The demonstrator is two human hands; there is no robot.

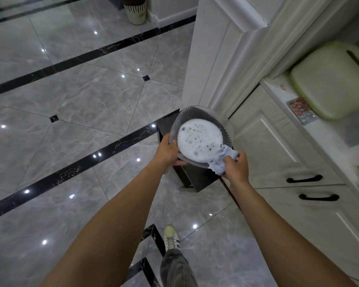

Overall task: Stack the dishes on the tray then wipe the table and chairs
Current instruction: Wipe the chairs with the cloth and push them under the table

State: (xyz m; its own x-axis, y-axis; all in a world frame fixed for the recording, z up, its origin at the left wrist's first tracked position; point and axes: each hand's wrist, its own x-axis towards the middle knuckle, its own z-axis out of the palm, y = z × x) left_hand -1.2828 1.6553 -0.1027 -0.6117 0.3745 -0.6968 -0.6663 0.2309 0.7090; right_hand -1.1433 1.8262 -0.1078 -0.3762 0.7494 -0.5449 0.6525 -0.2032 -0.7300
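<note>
Between left hand [167, 154] and right hand [236, 168]: glass plate [201, 139]; left grip clamps rim, right grip pinches cloth [221, 162].

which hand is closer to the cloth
Right. The right hand grips the cloth at the plate's near-right rim. The left hand holds the opposite, left rim, apart from the cloth.

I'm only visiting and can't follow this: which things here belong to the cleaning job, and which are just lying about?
Part of the job: glass plate, held by the left hand; white foam on it; pale blue cloth in the right hand.

Just lying about: pill blister packs and pale green padded object on the counter; striped vase on the floor.
</note>
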